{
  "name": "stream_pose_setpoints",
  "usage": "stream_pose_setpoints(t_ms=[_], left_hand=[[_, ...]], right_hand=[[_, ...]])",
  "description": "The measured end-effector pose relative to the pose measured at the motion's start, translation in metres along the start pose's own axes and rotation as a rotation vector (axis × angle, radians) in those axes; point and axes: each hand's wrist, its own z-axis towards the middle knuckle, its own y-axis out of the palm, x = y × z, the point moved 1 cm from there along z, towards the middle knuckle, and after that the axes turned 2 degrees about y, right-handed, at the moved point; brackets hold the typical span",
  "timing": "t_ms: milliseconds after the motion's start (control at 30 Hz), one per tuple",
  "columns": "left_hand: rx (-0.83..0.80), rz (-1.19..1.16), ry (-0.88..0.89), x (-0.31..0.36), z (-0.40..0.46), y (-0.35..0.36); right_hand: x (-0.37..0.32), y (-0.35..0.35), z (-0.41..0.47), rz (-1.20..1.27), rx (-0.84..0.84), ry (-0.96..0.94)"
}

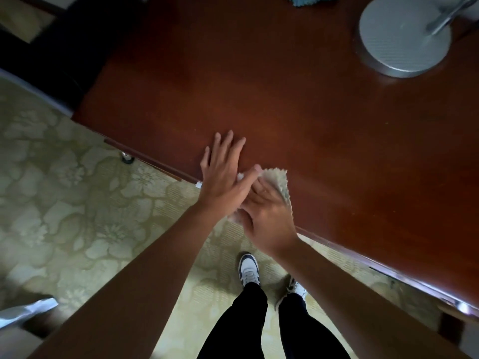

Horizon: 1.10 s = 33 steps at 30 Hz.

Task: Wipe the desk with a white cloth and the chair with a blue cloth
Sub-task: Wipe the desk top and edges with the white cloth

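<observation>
My right hand (261,216) grips the white cloth (278,181) at the desk's (298,112) near edge, my left hand (223,167) flat and open beside it — I judge the desk unfinished, the blue cloth (308,0) untouched at the far edge, chair yet to do.

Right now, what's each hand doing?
Left hand: open, fingers straight, flat on the desk near its edge.
Right hand: on the white cloth at the desk edge; whether it grips or just presses can't be told.
</observation>
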Motion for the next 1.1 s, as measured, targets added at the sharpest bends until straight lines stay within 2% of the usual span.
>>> stream_pose_setpoints(t_ms=[133,200,300,367,500,667,933,1033,1100], left_hand=[[0.049,-0.149,-0.053,-0.004,0.003,-0.007],[0.189,-0.05,-0.064,-0.014,0.003,-0.015],[0.378,0.088,-0.186,-0.045,-0.008,-0.035],[0.354,0.134,-0.243,-0.064,-0.019,-0.044],[0.248,0.129,-0.173,-0.081,-0.024,-0.053],[0.245,0.023,-0.188,-0.088,-0.023,-0.06],[0.313,0.028,-0.213,-0.074,-0.019,-0.071],[0.328,0.096,-0.282,-0.078,-0.018,-0.075],[0.325,0.026,-0.374,-0.087,-0.022,-0.078]], right_hand=[[0.012,-0.005,0.02,0.068,-0.037,0.045],[0.021,-0.006,0.051,0.023,-0.024,0.117],[0.024,0.001,0.108,-0.036,-0.023,0.145],[0.019,0.011,0.146,-0.072,-0.025,0.109],[-0.01,0.037,0.193,-0.112,-0.088,-0.003],[-0.034,0.048,0.165,-0.114,-0.142,-0.115],[-0.021,0.029,0.095,-0.01,-0.112,-0.116],[-0.014,0.026,0.12,-0.01,-0.082,-0.056],[-0.014,0.03,0.159,-0.021,-0.084,0.0]])
